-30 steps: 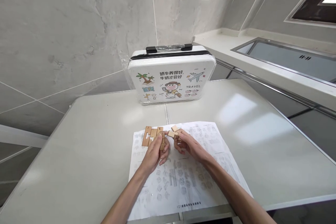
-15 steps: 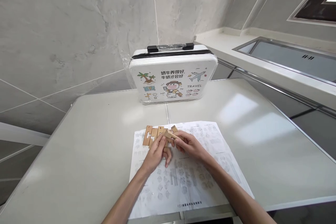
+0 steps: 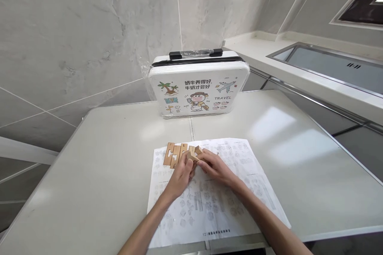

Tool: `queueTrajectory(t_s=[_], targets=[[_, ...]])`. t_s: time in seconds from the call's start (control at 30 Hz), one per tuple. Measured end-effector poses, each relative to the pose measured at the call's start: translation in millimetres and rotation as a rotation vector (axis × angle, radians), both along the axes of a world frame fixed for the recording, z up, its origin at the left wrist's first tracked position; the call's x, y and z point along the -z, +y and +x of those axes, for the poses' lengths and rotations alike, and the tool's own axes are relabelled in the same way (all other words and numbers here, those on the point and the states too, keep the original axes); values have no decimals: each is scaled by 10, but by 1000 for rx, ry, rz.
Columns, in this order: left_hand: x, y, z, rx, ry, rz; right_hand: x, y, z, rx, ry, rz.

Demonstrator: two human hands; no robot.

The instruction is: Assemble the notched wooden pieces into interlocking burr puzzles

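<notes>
Between my two hands is a small notched wooden puzzle piece (image 3: 192,156). My left hand (image 3: 181,175) pinches its left side with thumb and fingers. From the right, the fingertips of my right hand (image 3: 214,167) close on its other end. Just left of my left hand, several flat wooden pieces with cut-outs and numbers (image 3: 169,154) lie side by side. Another wooden block (image 3: 198,150) shows right behind my fingers; whether it touches the held piece I cannot tell. Under everything is a printed instruction sheet (image 3: 215,215) with rows of small drawings.
A white carry case (image 3: 179,103) with cartoon prints, wrapped in clear plastic, stands at the back of the pale folding table (image 3: 98,175). Behind it rises a grey tiled wall (image 3: 89,28). At the right runs a counter with a covered sink (image 3: 329,65).
My left fingers have curled in under the wooden piece, and both hands have come closer together around it. The piece has turned slightly. The view has shifted a little.
</notes>
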State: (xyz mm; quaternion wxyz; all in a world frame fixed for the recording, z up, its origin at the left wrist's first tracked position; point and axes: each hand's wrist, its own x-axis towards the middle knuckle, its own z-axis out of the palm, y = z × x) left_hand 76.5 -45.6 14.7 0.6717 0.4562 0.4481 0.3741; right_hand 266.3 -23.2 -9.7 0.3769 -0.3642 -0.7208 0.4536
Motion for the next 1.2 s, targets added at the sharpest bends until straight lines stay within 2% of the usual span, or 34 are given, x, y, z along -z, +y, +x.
queueTrajectory(t_s=[0.23, 0.43, 0.53, 0.63, 0.73, 0.87, 1.0, 1.2], targets=[[27, 4, 32, -86, 103, 15, 34, -34, -32, -22, -53, 38], [-35, 11, 26, -123, 9, 38, -7, -45, -33, 72, -53, 9], [-55, 15, 6, -79, -5, 27, -29, -49, -34, 74, -45, 22], [-76, 22, -43, 27, -43, -3, -64, -52, -26, 79, -17, 11], [-94, 33, -107, 147, -76, 4, -111, -50, -8, 93, 28, -33], [-83, 46, -133, 246, 3, 74, -159, -46, 4, 63, 109, -135], [-46, 61, -103, 212, 70, 76, -164, -47, 0, 90, 114, -165], [-21, 84, -135, 118, 132, 81, -156, -45, 16, 109, 57, -116]])
